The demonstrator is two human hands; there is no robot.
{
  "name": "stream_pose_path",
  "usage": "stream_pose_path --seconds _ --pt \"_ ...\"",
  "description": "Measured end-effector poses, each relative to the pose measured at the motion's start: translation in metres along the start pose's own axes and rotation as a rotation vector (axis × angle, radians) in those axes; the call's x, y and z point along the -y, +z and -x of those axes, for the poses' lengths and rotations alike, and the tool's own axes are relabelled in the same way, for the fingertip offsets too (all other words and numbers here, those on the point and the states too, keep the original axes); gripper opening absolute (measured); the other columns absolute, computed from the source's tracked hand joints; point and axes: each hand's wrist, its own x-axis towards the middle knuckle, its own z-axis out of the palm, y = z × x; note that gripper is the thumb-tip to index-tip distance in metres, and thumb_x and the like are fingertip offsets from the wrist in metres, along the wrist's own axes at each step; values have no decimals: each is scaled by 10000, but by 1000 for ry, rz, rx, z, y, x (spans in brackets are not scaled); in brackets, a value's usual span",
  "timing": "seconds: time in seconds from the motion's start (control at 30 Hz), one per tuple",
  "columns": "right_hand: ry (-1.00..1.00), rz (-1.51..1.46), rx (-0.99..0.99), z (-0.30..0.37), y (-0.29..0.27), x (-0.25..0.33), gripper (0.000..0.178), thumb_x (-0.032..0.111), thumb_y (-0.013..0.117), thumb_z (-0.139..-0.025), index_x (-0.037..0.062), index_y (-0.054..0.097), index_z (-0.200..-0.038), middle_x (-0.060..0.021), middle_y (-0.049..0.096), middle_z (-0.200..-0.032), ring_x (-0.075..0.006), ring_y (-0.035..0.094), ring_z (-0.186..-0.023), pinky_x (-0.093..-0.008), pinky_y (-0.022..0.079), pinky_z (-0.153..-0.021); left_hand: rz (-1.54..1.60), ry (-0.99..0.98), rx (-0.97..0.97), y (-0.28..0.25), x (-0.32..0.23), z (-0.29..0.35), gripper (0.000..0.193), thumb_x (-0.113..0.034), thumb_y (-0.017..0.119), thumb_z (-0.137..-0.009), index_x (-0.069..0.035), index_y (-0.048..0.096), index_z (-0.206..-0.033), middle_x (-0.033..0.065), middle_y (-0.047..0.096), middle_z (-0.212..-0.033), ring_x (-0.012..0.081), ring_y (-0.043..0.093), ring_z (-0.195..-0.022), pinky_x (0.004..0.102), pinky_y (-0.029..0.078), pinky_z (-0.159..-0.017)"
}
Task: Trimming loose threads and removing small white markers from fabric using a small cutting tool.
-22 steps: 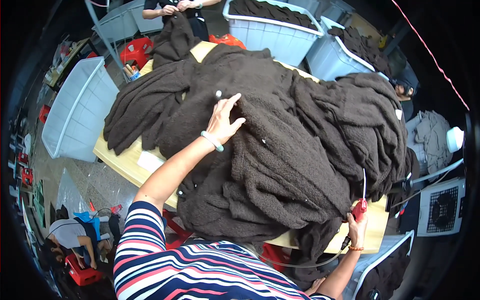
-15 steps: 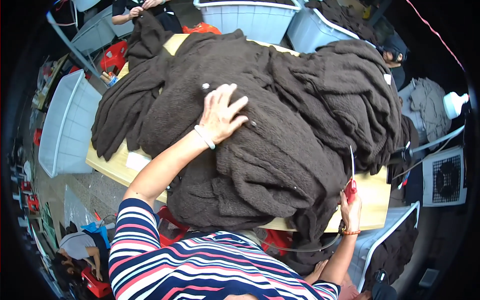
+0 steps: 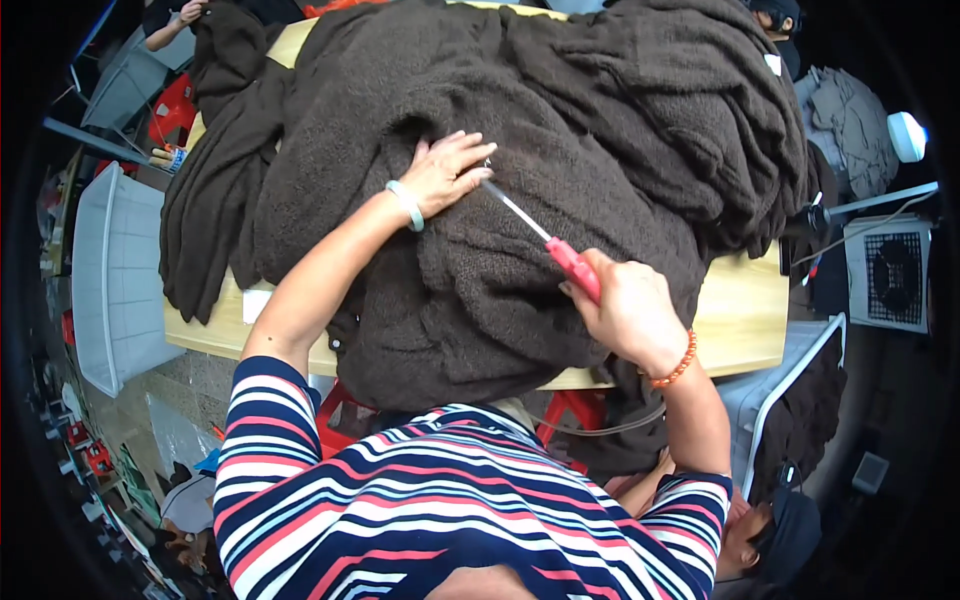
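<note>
Dark brown fleecy cloth [image 3: 560,260] lies heaped in thick folds before me. My left hand [image 3: 443,180] rests on it, fingers stretched out and palm down. A small shiny spot [image 3: 487,162] shows at its fingertips; I cannot make out what it is. In my right hand [image 3: 635,310] is a red-handled tool with a long thin metal shaft [image 3: 520,215]. Its tip reaches the cloth right beside my left fingers. The exact kind of tool does not show.
The cloth covers much of a pale wooden table [image 3: 745,300]. Pale plastic bins stand at the left [image 3: 130,280] and lower right [image 3: 765,400]. Another person's hand [image 3: 190,12] holds dark cloth at the far left. A person in a dark cap [image 3: 790,540] is at the lower right.
My right hand has brought the red-handled tool from the table's right side to my left fingers. My left hand has drawn its spread fingers closer together. The view has shifted.
</note>
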Motion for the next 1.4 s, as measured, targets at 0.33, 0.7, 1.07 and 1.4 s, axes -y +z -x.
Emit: stream_pose_path --seconds 0.33,0.7,1.07,1.4 --pt "144 -321 -124 115 77 1 286 129 787 -749 48 624 -969 -137 634 -872 -338 625 -780 -401 520 -690 -268 993 11 -9 -43 146 332 -188 541 -885 -153 616 -1206 66 597 -1208 182 558 -1123 456 396 -1053" --pt "133 -372 -572 65 169 94 516 329 870 -656 66 584 -994 -107 579 -903 -306 574 -829 -396 466 -702 543 422 35 -21 -71 116 299 -20 613 -635 6 675 -927 136 676 -825 327 668 -751 374 523 -682" --pt "374 -54 -994 60 107 17 287 62 685 -774 42 605 -1049 -135 631 -912 -328 609 -809 -401 446 -707 826 553 183 -212 -175 141 193 -31 738 -736 55 677 -897 153 719 -794 235 721 -652 306 577 -579" --pt "-1 -644 -715 92 30 57 182 23 755 -801 14 635 -936 -73 657 -839 -174 653 -771 -314 537 -750 840 131 -331 -244 -186 139 193 -93 679 -787 45 602 -898 73 637 -844 110 609 -728 258 497 -666"
